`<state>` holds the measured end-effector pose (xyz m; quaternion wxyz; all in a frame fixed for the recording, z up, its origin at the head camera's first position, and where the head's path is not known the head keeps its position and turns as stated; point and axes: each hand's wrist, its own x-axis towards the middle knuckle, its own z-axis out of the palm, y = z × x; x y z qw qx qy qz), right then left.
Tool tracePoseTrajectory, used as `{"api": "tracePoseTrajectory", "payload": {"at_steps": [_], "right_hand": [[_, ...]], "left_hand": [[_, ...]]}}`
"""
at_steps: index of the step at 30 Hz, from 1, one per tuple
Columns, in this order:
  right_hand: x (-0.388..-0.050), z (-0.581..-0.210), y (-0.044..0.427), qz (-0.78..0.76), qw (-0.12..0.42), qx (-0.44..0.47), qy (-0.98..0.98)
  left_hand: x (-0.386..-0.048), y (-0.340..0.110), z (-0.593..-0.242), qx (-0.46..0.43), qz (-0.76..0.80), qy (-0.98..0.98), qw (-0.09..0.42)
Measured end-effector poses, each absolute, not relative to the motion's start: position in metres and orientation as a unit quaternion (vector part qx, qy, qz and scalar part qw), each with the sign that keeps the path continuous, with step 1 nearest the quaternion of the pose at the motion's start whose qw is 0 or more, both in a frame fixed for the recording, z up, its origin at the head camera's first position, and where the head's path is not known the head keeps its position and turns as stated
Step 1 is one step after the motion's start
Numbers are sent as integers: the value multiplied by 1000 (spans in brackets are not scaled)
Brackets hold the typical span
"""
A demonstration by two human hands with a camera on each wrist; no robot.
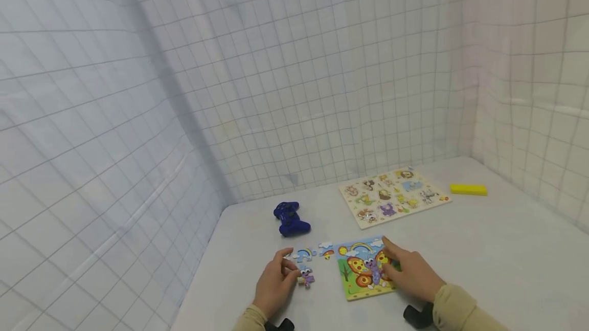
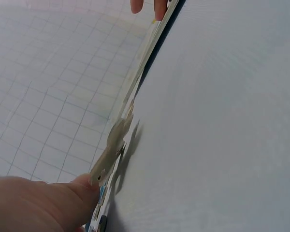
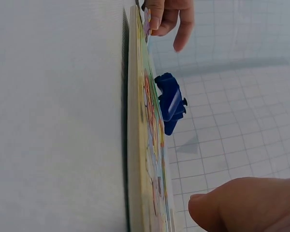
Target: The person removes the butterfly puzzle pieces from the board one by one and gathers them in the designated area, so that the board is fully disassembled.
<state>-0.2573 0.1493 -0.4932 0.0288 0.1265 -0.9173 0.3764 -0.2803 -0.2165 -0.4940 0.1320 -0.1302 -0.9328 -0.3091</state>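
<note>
My left hand (image 1: 277, 283) pinches a purple jigsaw piece (image 1: 306, 277) by its edge; in the left wrist view the piece (image 2: 111, 147) tilts up off the table at the thumb tip. Right of it lies a butterfly jigsaw board (image 1: 363, 269) with a rainbow and sun picture. Over the board's right side is my right hand (image 1: 412, 272), a fingertip at the top right corner. Its thumb (image 3: 210, 208) hovers apart from the board's face in the right wrist view. Loose jigsaw pieces (image 1: 303, 255) lie between the left hand and the board.
A blue game controller (image 1: 291, 219) lies behind the loose pieces. Farther back is a wooden animal puzzle board (image 1: 391, 197), with a yellow block (image 1: 468, 189) to its right. Grid-patterned white cloth (image 1: 294, 90) walls in the white table.
</note>
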Motion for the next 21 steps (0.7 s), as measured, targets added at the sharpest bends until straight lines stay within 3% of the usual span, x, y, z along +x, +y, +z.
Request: {"api": "tracePoseTrajectory", "payload": {"at_steps": [21], "right_hand": [[-257,-493,149,386,33,130,-913]], "left_hand": [[-283,-215,-499,-129,-267,-946,127]]}}
